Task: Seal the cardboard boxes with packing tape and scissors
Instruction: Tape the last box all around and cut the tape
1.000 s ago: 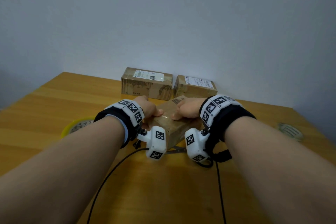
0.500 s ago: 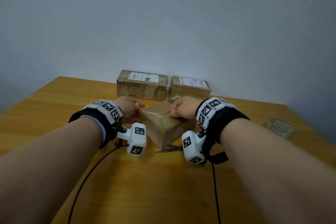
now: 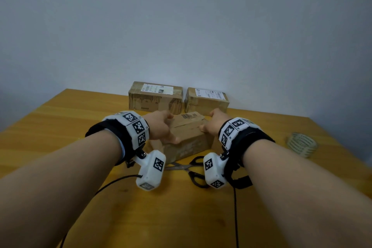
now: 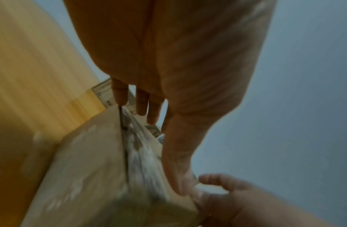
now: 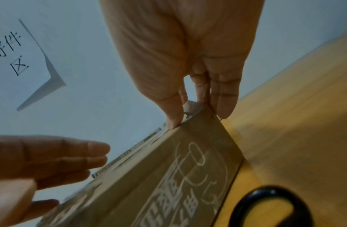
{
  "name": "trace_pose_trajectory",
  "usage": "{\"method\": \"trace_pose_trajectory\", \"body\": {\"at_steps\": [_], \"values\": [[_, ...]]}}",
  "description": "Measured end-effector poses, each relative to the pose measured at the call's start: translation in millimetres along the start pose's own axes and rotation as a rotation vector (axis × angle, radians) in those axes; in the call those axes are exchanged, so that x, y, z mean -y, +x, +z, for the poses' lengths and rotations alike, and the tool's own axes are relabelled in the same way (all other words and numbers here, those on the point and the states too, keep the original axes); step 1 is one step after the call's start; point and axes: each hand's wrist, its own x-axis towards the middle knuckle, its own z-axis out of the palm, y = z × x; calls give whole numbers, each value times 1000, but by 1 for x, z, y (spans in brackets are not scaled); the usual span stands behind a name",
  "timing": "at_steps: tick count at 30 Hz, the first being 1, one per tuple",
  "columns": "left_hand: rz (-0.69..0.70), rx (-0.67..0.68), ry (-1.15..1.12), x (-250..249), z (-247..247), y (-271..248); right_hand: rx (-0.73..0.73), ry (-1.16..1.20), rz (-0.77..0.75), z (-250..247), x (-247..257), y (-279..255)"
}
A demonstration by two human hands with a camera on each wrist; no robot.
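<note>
— Where can we pass?
— Left of the near box [image 3: 187, 141], open table [image 3: 60, 119] shows. Behind it, the larger far box [image 3: 156, 98] and smaller far box [image 3: 206, 102] block us.
— And nearer?
— Scissors [image 3: 181, 166] lie just before it; the tape roll [image 3: 302, 144] sits well right.

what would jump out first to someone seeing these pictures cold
Two hands meet on a small cardboard box at the middle of the table: the left hand rests on its left end, fingers straight, and the right hand holds its far right corner. Black-handled scissors lie just in front of it, and a tape roll sits near the table's right edge.
</note>
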Motion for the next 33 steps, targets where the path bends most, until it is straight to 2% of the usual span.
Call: {"method": "trace_pose_trajectory", "body": {"at_steps": [4, 6, 9, 12, 17, 22, 26, 29, 33], "values": [[-61, -148, 151, 13, 3, 11, 114, 62, 26, 9, -10, 7], [-106, -209, 243, 22, -1, 16, 170, 216, 58, 11, -16, 8], [-169, -291, 237, 28, -7, 19, 250, 442, 132, 8, -20, 5], [-105, -370, 223, 21, -5, 19, 273, 460, 139, 6, -14, 1], [54, -326, 170, 13, 4, 22, 291, 454, 101, 11, -6, -2], [56, -265, 179, 12, -5, 22, 373, 444, 179, 12, 4, -3], [72, -353, 117, 23, -1, 17, 407, 491, 168, 17, 10, -5], [-2, -461, 4, 36, -6, 9, 368, 515, 151, 21, 13, -8], [-251, -472, 68, 58, -22, -9, 334, 527, 119, 25, 15, -16]]}}
